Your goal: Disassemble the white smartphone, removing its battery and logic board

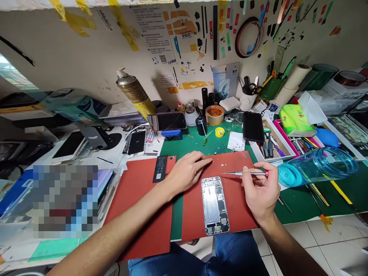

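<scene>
My left hand rests on the red mat, index finger stretched out with its tip touching the surface; nothing shows in its grasp. My right hand is closed around a slim silver precision screwdriver with a red end cap. The screwdriver's tip points left, above the top end of an opened phone housing, whose inner boards are exposed. A small metal part lies on the mat between my fingertip and the screwdriver. Left of my left hand lies a black phone battery.
A blue water bottle lies on its side at the right, by a white tool tray. At the back stand a spray can, a dark bottle and a propped phone. A charging stand stands at the left.
</scene>
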Tool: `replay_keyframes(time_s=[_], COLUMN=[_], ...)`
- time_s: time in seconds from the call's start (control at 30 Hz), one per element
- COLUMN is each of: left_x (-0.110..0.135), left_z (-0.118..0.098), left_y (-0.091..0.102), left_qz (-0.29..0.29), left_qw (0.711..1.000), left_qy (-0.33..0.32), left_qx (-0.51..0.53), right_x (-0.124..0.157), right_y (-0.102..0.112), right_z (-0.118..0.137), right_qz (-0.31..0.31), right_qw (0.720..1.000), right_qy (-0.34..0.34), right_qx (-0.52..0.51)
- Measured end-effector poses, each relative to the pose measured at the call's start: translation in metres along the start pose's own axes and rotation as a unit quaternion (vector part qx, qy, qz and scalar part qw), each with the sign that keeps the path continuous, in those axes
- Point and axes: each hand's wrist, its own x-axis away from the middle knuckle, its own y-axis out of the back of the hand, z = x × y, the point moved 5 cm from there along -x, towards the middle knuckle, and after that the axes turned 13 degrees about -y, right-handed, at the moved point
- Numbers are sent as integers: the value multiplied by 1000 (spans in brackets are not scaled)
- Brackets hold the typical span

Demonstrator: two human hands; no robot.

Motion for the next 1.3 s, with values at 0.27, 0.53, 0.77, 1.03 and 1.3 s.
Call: replay_keyframes(time_s=[0.27,0.53,0.77,1.03,1.3], left_x=[25,40,39,38,37], left_z=[1,9,-4,-10,-14], left_y=[16,12,15,9,11], left_qz=[-27,-40,-25,2,-7], left_qw=[997,991,993,992,990], left_qy=[34,39,-18,-37,-30], left_qx=[59,118,110,118,138], right_x=[4,19,19,18,18], right_y=[-7,-31,-48,-50,-55], right_z=[5,51,60,58,71], right_qz=[62,189,227,227,267], right_qw=[996,953,934,934,900], right_qy=[65,204,224,217,275], right_qx=[20,121,159,172,208])
